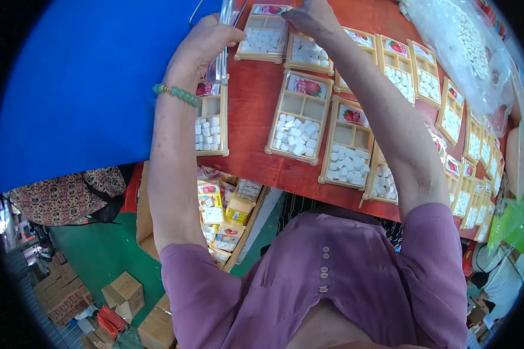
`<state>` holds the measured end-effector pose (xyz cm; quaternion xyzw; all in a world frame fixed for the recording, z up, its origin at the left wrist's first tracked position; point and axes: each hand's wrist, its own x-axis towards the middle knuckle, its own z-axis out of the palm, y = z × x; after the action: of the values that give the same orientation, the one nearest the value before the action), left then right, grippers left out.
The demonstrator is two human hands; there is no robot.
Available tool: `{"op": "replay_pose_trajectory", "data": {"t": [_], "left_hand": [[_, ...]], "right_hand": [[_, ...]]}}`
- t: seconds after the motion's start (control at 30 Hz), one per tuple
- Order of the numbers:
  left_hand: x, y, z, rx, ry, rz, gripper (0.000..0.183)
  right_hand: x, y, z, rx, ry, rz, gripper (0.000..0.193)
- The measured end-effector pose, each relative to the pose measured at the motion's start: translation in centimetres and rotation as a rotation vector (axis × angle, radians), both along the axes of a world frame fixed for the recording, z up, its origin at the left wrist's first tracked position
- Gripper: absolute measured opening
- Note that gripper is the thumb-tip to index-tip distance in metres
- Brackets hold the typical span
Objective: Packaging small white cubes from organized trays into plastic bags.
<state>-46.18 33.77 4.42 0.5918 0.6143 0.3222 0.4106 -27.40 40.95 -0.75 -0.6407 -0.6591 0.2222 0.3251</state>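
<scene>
My left hand [204, 47] is closed around a stack of clear plastic strips or lids [220, 65], held upright over the table. Its fingertips come close to a cream-coloured tray [261, 57] with a strawberry picture card and white pillow-shaped pieces. At that tray's far right corner is my right hand [313, 18], thumb and fingers drawn together; the top edge cuts off part of it, and what it pinches cannot be made out. Nearer me lie similar trays, one in the middle [296, 119] and one to its right [348, 142]. Another tray [212, 125] is partly under my left wrist.
More filled trays [399, 81] run along the red table [247, 128] to the right. A clear bag of white pieces [471, 52] lies far right. Blue sheeting [87, 87] covers the left. Below the table edge, a cardboard box [151, 218] holds packed trays; cartons [124, 294] stand on the green floor.
</scene>
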Motion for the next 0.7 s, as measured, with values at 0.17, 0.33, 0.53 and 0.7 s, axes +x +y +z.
{"op": "replay_pose_trajectory", "data": {"t": [0.17,0.33,0.53,0.7], "left_hand": [[-0.3,0.5,-0.3,-0.009,0.051,-0.022,0.038],[-0.8,0.9,0.2,-0.094,0.098,-0.084,0.037],[-1.4,2.0,0.0,-0.102,0.161,-0.165,0.039],[-1.2,2.1,-0.1,-0.084,0.175,-0.131,0.038]], "right_hand": [[-0.4,0.1,-0.5,0.002,-0.023,-0.054,0.036],[-0.6,0.0,-0.3,0.005,0.005,-0.036,0.037],[-1.6,0.1,1.3,-0.058,-0.001,-0.024,0.041],[-1.8,2.0,0.8,-0.088,-0.128,-0.003,0.046]]}}
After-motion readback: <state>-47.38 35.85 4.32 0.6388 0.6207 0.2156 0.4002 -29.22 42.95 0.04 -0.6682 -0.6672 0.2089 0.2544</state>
